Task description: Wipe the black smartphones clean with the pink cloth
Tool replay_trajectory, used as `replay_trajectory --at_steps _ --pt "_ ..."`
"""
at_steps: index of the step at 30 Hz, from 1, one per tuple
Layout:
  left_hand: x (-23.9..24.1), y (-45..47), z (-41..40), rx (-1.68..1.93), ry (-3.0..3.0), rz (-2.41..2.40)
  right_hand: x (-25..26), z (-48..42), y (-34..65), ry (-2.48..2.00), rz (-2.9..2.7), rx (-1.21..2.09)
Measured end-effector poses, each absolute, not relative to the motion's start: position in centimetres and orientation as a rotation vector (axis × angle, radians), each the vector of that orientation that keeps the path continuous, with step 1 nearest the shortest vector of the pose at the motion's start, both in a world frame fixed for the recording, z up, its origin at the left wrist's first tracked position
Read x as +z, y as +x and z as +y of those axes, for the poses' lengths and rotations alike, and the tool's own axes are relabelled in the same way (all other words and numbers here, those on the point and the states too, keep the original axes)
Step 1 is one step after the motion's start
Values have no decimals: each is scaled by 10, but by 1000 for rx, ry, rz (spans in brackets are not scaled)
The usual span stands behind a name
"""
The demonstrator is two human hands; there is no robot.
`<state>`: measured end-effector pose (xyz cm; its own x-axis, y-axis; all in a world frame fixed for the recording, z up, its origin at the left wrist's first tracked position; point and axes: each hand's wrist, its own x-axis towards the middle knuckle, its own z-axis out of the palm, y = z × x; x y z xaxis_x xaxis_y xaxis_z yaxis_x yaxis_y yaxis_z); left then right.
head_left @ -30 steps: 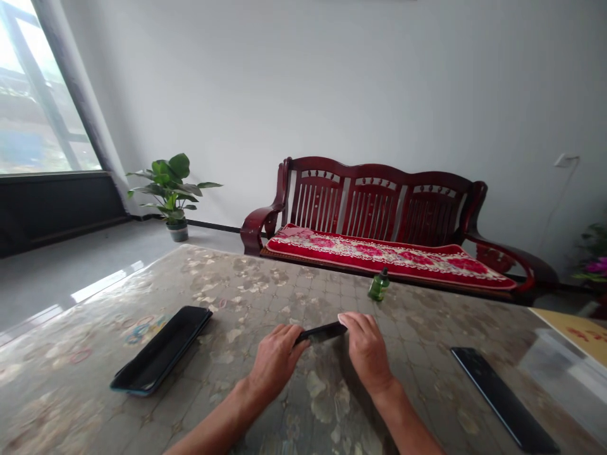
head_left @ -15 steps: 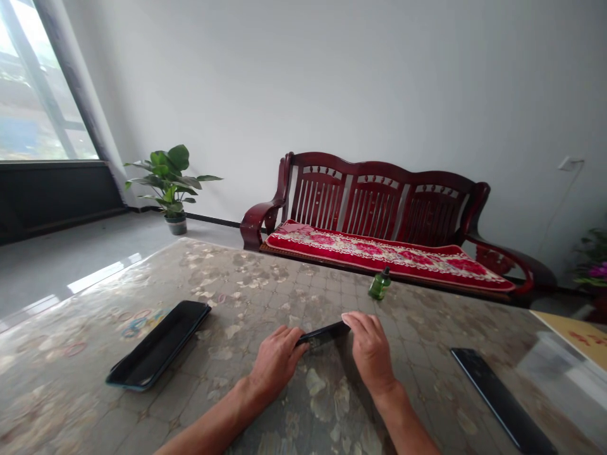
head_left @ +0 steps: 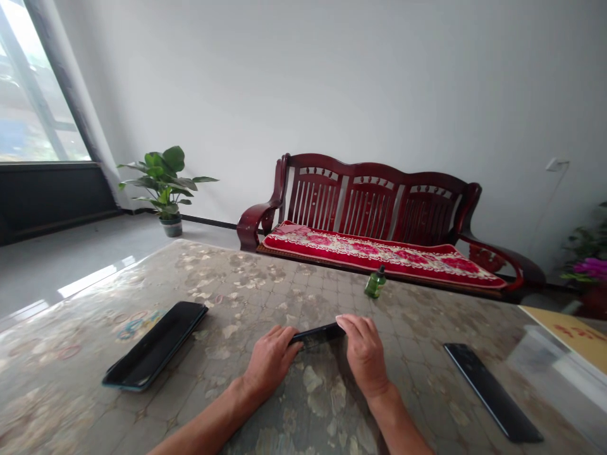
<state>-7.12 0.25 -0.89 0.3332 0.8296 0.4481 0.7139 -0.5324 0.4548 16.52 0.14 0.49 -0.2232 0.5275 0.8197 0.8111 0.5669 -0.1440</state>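
Both my hands rest on the patterned table [head_left: 246,278] and grip a thin black phone [head_left: 317,333] between them. My left hand [head_left: 270,360] pinches its near-left end with curled fingers. Over its right end lies my right hand [head_left: 364,355], fingers closed on the edge. The phone is tilted a little off the tabletop. Much of its body is hidden behind my hands.
A second dark phone [head_left: 156,344] lies to the left, a third dark phone [head_left: 490,390] to the right. A small green bottle [head_left: 374,283] stands near the far edge. Beyond are a red wooden bench [head_left: 374,221], a potted plant [head_left: 164,183] and a yellow box [head_left: 573,332].
My hands keep their grip on the phone with almost no movement. The view has shifted slightly, so everything sits a bit further left in the picture.
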Motion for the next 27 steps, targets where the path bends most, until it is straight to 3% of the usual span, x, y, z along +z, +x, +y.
replay_trajectory --at_steps 18,27 --pt "-14 -71 9 989 2451 1457 -1 10 172 -1098 -1855 -418" --pt "-16 -73 8 1060 2495 1418 -2 11 160 -1057 -1861 -279"
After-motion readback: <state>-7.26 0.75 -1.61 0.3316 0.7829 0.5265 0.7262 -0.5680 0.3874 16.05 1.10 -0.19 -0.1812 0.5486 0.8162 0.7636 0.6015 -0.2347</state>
